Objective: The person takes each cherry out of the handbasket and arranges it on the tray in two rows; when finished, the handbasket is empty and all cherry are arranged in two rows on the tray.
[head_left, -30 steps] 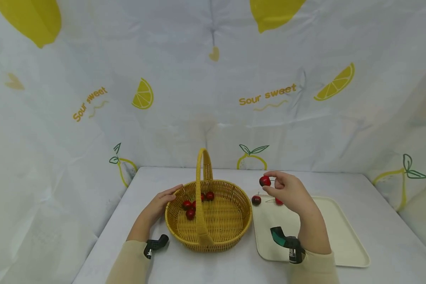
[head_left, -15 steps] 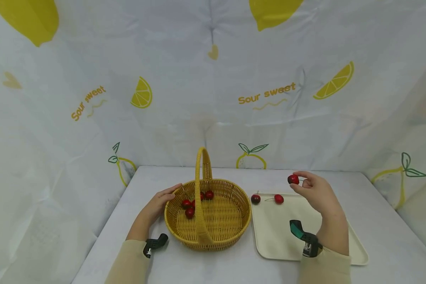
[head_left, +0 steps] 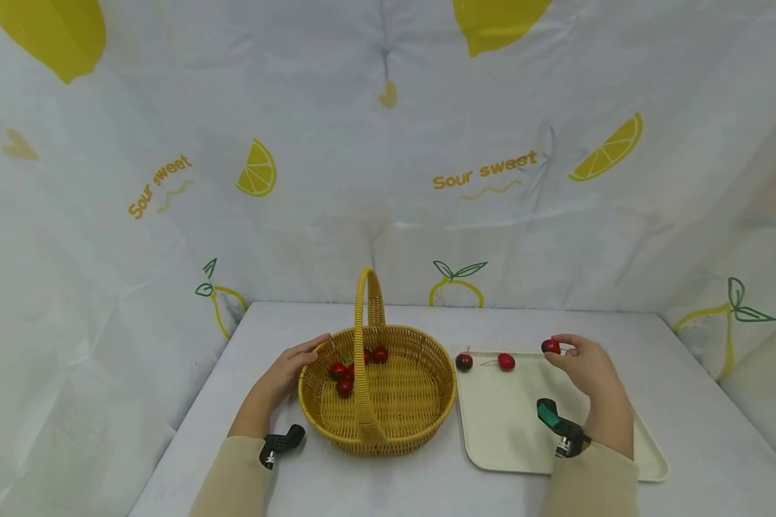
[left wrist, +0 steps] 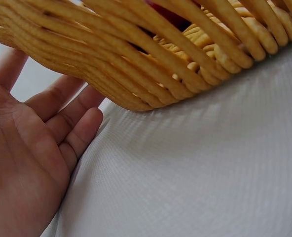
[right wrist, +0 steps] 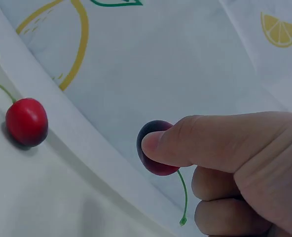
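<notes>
Between thumb and forefinger, my right hand (head_left: 593,368) pinches a dark red cherry (head_left: 550,346) over the back edge of the cream tray (head_left: 501,424). Its green stem hangs free in the right wrist view. A bright red cherry (right wrist: 26,122) lies at the tray's back edge, and a darker cherry (head_left: 463,362) sits at the tray's back left corner. Against the left side of a yellow wicker basket (head_left: 404,413) rests my left hand (head_left: 286,372), its fingers loosely extended along the outer wall. Several cherries (head_left: 345,388) lie in the basket's left half, partly behind the handle.
The basket's tall arched handle (head_left: 362,345) rises over its middle. The tray stands just right of the basket on a white-covered table (head_left: 420,492). A lemon-printed curtain (head_left: 362,215) hangs behind the table.
My right hand has moved right with the cherry, then lowered toward the tray's back edge, uncovering the bright red cherry. My left hand stays at the basket.
</notes>
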`<state>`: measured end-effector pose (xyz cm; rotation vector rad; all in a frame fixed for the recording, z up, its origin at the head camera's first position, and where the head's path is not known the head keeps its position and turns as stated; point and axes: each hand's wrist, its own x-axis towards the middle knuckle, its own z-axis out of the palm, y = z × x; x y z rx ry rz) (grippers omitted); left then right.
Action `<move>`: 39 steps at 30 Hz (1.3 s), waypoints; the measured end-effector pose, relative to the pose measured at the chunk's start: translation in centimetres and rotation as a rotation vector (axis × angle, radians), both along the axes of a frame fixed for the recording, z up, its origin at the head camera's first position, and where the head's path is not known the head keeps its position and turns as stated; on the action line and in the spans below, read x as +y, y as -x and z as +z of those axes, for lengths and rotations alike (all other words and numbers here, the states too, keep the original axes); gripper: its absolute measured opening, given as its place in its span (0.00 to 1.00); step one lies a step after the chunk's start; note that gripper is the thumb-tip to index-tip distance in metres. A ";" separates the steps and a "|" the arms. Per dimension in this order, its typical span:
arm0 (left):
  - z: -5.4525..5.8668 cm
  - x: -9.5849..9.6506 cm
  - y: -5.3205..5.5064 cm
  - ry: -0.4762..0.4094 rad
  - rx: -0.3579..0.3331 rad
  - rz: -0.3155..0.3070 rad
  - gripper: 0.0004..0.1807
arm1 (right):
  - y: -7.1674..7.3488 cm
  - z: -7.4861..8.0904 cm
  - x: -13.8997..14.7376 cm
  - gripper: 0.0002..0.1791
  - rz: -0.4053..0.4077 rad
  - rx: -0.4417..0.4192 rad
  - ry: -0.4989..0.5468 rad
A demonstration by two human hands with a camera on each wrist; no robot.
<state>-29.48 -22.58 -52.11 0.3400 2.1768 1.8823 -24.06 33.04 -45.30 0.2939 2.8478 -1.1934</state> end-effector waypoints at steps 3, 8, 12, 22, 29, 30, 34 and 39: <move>0.0 -0.1 0.0 -0.016 -0.005 -0.002 0.29 | 0.5 -1.0 0.2 0.33 0.020 -0.027 -0.003; -0.1 -0.1 0.1 -0.027 -0.003 -0.018 0.30 | 1.1 -2.2 0.1 0.32 0.011 -0.055 -0.007; -0.2 -0.1 0.1 -0.026 -0.004 -0.019 0.29 | 1.3 -2.8 -0.2 0.31 -0.025 -0.080 -0.010; -0.2 -0.1 0.1 -0.035 0.005 -0.024 0.29 | 1.2 -3.3 -0.4 0.33 -0.083 -0.097 -0.018; -0.2 -0.1 0.0 -0.028 0.001 -0.011 0.29 | 1.0 -2.0 0.0 0.38 -0.040 -0.076 0.010; -0.2 -0.1 0.0 -0.025 0.002 -0.010 0.29 | 0.9 -1.8 0.0 0.38 -0.038 -0.061 0.016; -0.1 -0.1 0.0 -0.017 0.008 -0.007 0.29 | 0.7 -0.6 -0.4 0.38 -0.027 0.017 0.012; 0.0 0.0 0.0 -0.021 0.012 -0.015 0.29 | 0.2 1.3 -1.4 0.39 -0.005 0.104 0.019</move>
